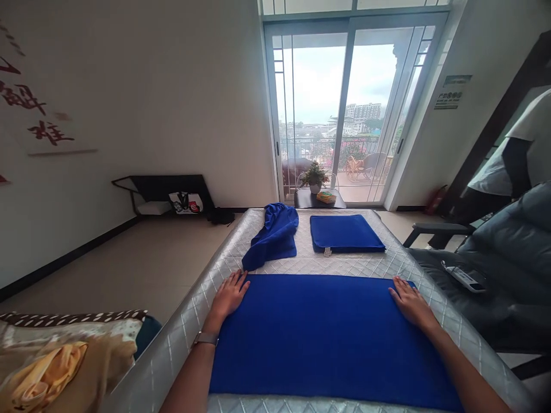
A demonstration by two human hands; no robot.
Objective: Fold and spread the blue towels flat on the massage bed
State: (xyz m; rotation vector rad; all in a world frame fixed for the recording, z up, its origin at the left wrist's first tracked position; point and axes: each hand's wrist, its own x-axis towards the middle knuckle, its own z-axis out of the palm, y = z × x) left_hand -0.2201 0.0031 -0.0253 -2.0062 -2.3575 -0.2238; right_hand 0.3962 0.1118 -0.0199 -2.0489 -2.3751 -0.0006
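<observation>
A blue cloth (331,338), perhaps a towel, is spread flat in front of me on a silvery quilted tabletop (232,252). On its far left corner lies my left hand (230,295), palm down with the fingers stretched out. My right hand (411,303) rests flat near the far right corner, fingers extended. Beyond the left corner a crumpled blue cloth (275,235) lies in a loose heap. To the right of the heap sits a neatly folded stack of blue cloth (346,232) with a white tag on its near edge.
A dark recliner (508,275) with a power strip (465,279) stands right of the table. Piled fabric (73,367) is at lower left. Past the far edge, a small table (301,199) bears a potted plant (315,178), before glass sliding doors (314,103). A person (516,149) is at far right.
</observation>
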